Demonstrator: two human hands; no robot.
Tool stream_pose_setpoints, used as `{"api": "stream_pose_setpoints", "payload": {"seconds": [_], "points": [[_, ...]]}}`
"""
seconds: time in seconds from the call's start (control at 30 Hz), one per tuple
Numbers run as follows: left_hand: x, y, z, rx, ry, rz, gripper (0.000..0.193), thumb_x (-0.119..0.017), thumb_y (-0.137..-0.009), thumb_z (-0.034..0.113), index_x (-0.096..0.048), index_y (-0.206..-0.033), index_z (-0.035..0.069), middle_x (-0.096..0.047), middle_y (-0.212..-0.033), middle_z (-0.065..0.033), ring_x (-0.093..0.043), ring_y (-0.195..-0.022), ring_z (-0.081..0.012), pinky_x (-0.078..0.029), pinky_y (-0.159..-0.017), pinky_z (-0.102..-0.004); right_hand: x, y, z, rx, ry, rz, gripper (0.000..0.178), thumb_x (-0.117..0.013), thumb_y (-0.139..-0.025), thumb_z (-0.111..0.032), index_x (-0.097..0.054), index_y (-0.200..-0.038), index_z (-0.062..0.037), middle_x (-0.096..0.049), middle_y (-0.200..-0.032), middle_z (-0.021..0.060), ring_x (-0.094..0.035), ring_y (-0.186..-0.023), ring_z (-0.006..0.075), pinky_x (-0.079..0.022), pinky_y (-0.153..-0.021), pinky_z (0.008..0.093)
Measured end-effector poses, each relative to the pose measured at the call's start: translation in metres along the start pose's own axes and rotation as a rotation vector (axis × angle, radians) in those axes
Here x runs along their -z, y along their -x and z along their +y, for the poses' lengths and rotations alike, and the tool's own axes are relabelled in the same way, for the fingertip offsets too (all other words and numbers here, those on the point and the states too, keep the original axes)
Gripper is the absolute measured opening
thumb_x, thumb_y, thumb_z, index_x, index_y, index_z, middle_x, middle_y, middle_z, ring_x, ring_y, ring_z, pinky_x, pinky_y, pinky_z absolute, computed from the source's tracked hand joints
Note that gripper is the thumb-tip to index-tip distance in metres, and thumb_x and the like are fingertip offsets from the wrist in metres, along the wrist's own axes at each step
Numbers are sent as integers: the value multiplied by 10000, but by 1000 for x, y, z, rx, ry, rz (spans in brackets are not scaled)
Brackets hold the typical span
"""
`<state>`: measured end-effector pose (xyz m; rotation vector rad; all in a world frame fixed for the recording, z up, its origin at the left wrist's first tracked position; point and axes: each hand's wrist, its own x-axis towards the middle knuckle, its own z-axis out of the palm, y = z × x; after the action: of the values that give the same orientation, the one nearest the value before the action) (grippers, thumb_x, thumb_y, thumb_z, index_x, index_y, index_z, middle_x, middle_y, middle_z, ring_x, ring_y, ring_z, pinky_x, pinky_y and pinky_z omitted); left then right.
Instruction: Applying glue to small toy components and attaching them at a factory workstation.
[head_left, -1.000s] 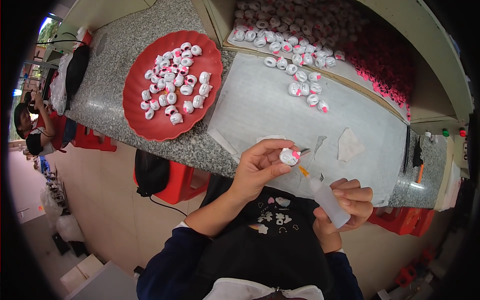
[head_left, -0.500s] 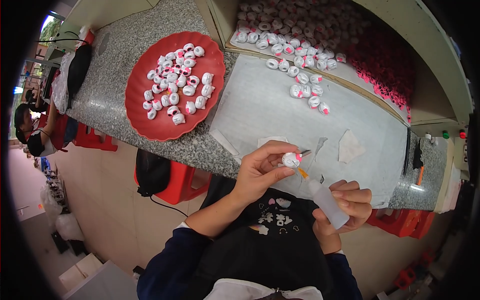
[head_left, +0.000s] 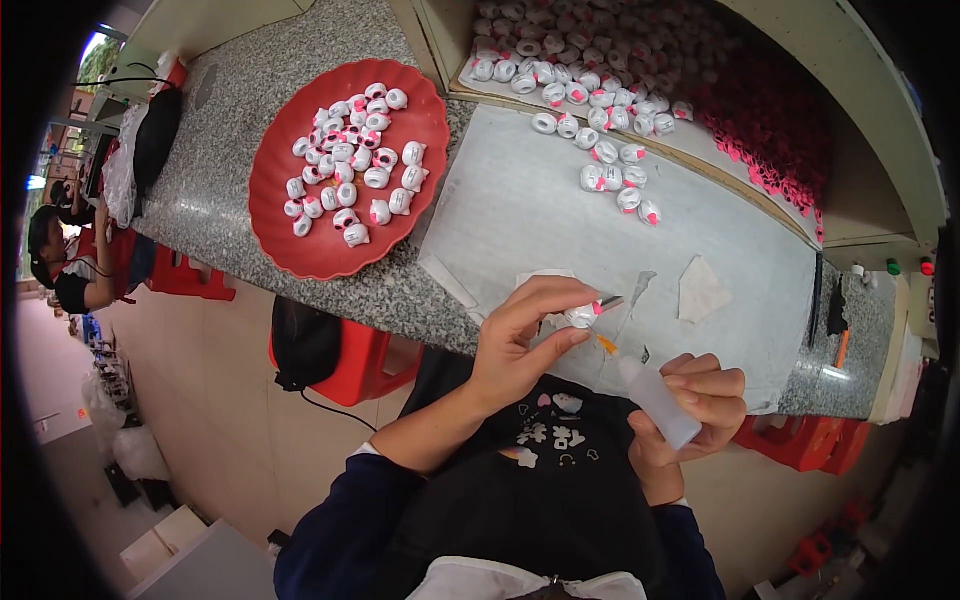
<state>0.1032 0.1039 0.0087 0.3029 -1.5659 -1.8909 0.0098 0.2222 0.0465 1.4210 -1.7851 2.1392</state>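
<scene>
Pinched between the thumb and fingers of my left hand [head_left: 517, 342] is a small white cat-head-shaped piece [head_left: 582, 316] with a pink bow. A thin dark metal tip [head_left: 611, 303] sticks out beside it; the rest of that tool is hidden. My right hand [head_left: 700, 400] is wrapped round a translucent white squeeze bottle [head_left: 660, 403], tilted up to the left. Its orange nozzle [head_left: 607, 345] points at the piece, a small gap away. Both hands are above the near edge of the white sheet [head_left: 735, 300] on the worktop.
A red scalloped plate [head_left: 272, 195] full of similar pieces stands left on the speckled counter [head_left: 225, 130]. Several loose pieces [head_left: 611, 178] lie on the sheet, near a paper scrap [head_left: 703, 290]. The shelf holds many more, plus a pink pile [head_left: 750, 135]. A person [head_left: 75, 255] sits far left.
The white piece has turned slightly in my left fingers. The bottle has shifted a little right and down, its nozzle drawing slightly away from the piece.
</scene>
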Motion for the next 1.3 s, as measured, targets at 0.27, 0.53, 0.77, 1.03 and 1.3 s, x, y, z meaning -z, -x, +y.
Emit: {"api": "stream_pose_setpoints", "payload": {"seconds": [0.27, 0.53, 0.77, 1.03, 1.3], "points": [[3, -5, 3, 154, 299, 125, 348, -544, -685, -64, -463, -1022, -27, -488, -1010, -126, -487, -919, -171, -381, -798, -274, 7, -10, 12, -39, -22, 35, 340, -683, -608, -132, -408, -794, -60, -411, -744, 61, -422, -570, 126, -383, -473, 227], [26, -12, 9, 141, 397, 311, 379, -531, -712, -36, -428, -1075, -7, -501, -1000, -116, -501, -903, -172, -403, -807, -310, 56, -79, 68, -477, -168, -112, 237, -492, -642, 2, -369, -841, -40, -419, -825, 80, -491, -668, 169, -449, -527, 270], [22, -10, 14, 173, 355, 285, 380, -536, -709, -47, -429, -1072, -15, -500, -992, -113, -495, -915, -168, -406, -808, -304, 70, -163, 168, -336, 914, -326, 268, -570, -688, -144, -518, -915, -11, -525, -833, 153, -547, -721, 235, -437, -589, 327], [19, -8, 13, 199, 366, 240, 373, -541, -709, -53, -427, -1064, -31, -500, -986, -116, -488, -934, -168, -402, -810, -288, 72, -175, 199, -19, 1106, -322, 279, -586, -685, -206, -541, -909, -45, -554, -826, 151, -523, -734, 324, -420, -662, 347], [15, -6, 13, 202, 370, 232, 372, -544, -706, -54, -430, -1060, -29, -504, -983, -114, -491, -927, -166, -398, -808, -277, 77, -156, 164, -569, 514, -144, 149, -586, -695, -128, -572, -789, -13, -548, -629, 46, -497, -554, 112, -389, -503, 229]]}}
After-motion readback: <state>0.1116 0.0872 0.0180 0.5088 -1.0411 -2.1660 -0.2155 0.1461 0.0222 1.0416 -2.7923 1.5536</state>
